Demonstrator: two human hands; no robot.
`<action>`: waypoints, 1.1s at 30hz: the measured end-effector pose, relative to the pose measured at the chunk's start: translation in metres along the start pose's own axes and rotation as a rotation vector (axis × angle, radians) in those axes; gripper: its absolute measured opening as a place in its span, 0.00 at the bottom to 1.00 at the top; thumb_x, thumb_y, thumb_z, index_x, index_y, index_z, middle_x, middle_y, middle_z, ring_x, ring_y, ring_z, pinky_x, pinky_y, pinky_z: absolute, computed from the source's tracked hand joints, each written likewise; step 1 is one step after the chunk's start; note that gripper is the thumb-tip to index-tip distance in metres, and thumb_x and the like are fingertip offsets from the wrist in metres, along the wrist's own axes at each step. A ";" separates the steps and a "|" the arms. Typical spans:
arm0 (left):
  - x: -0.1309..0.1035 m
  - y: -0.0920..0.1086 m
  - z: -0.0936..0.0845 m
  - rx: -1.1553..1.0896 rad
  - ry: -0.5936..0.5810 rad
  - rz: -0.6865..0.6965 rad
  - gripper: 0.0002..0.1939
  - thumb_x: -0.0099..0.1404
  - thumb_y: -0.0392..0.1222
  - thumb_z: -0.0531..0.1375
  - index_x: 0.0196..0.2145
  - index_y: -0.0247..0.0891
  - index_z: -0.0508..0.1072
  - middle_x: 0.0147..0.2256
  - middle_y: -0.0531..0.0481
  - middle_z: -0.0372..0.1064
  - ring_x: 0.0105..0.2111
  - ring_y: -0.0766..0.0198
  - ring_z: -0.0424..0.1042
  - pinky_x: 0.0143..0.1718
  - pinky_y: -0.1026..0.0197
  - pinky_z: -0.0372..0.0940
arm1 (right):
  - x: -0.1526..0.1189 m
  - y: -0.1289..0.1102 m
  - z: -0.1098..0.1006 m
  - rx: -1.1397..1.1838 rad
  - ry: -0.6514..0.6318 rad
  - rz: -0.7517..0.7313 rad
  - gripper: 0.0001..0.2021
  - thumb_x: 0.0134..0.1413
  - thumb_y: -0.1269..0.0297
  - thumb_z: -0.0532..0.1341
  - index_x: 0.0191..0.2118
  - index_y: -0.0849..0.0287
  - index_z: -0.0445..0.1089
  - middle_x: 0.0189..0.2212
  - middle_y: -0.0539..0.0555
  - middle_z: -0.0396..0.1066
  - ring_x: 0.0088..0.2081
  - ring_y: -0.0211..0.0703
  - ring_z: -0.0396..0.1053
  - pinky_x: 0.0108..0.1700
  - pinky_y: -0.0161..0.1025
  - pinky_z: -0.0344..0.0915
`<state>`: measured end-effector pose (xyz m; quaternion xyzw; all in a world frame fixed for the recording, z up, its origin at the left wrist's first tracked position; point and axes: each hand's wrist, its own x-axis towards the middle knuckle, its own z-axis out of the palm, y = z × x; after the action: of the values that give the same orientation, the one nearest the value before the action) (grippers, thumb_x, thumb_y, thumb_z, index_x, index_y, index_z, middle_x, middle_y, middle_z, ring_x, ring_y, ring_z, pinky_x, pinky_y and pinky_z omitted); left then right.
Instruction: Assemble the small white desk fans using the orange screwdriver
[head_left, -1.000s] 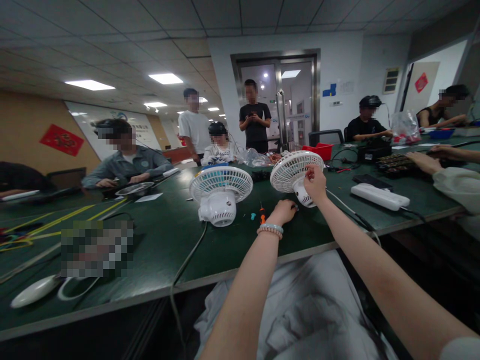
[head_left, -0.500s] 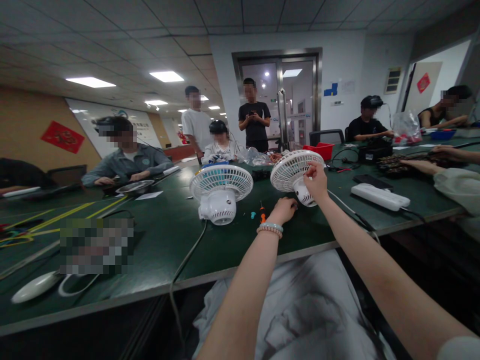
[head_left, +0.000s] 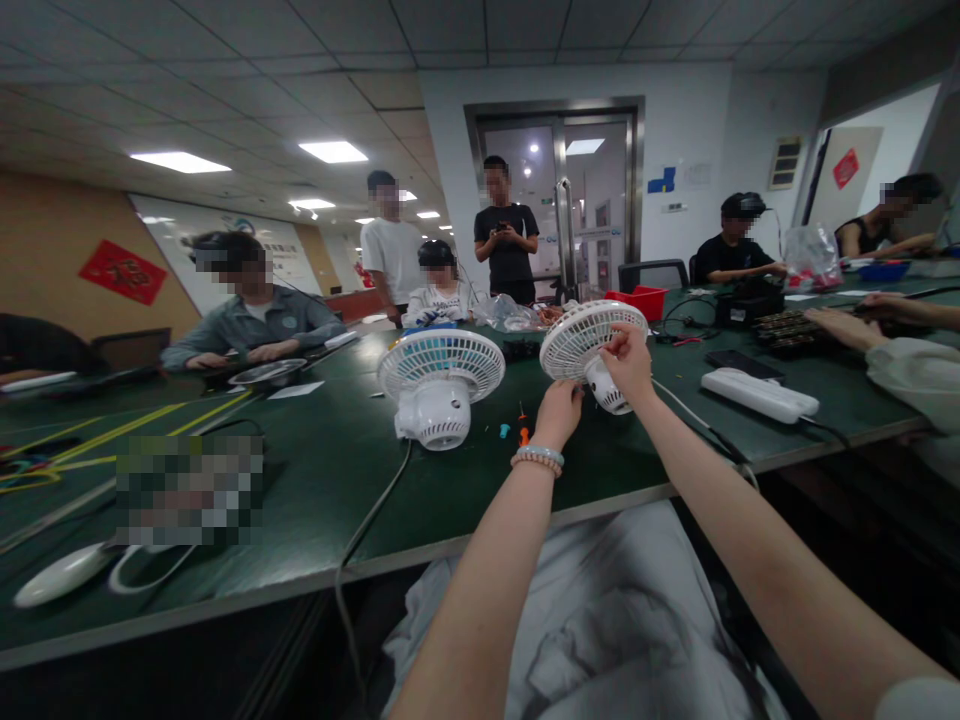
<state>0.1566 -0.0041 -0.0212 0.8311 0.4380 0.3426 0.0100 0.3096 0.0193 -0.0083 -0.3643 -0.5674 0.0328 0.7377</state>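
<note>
Fans [head_left: 441, 418]: two; hands [head_left: 559, 414] [head_left: 630, 364]: two, at right fan [head_left: 576, 352]; screwdriver [head_left: 523, 437]: one.

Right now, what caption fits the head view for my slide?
Left hand and right hand at one white fan; second fan alongside.

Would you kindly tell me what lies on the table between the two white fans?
In the head view, an orange screwdriver and a teal piece lie there, with a dark item farther back; the left hand is near the right fan.
</note>
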 end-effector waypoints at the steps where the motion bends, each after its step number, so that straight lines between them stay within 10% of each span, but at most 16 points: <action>1: 0.000 0.000 0.000 -0.003 0.007 -0.008 0.11 0.62 0.36 0.50 0.39 0.36 0.69 0.42 0.44 0.67 0.43 0.63 0.66 0.47 0.60 0.61 | 0.000 -0.001 -0.001 -0.011 -0.002 -0.004 0.19 0.41 0.70 0.58 0.44 0.59 0.59 0.26 0.47 0.61 0.29 0.37 0.64 0.35 0.38 0.64; 12: 0.004 -0.003 0.005 -0.069 0.153 -0.016 0.10 0.61 0.34 0.51 0.40 0.34 0.68 0.39 0.44 0.67 0.40 0.64 0.67 0.46 0.60 0.61 | -0.004 -0.002 -0.002 -0.382 -0.245 -0.245 0.10 0.40 0.74 0.53 0.28 0.59 0.71 0.28 0.53 0.71 0.35 0.43 0.66 0.41 0.41 0.62; 33: 0.003 0.000 0.006 -0.073 0.117 0.062 0.11 0.59 0.33 0.54 0.38 0.36 0.71 0.39 0.45 0.69 0.41 0.63 0.67 0.47 0.59 0.62 | -0.004 -0.004 -0.001 -0.440 -0.272 -0.129 0.11 0.40 0.73 0.54 0.27 0.58 0.73 0.28 0.52 0.72 0.34 0.43 0.67 0.41 0.40 0.61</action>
<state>0.1608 -0.0007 -0.0240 0.8219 0.3992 0.4064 0.0039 0.3076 0.0136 -0.0092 -0.4712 -0.6768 -0.0896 0.5584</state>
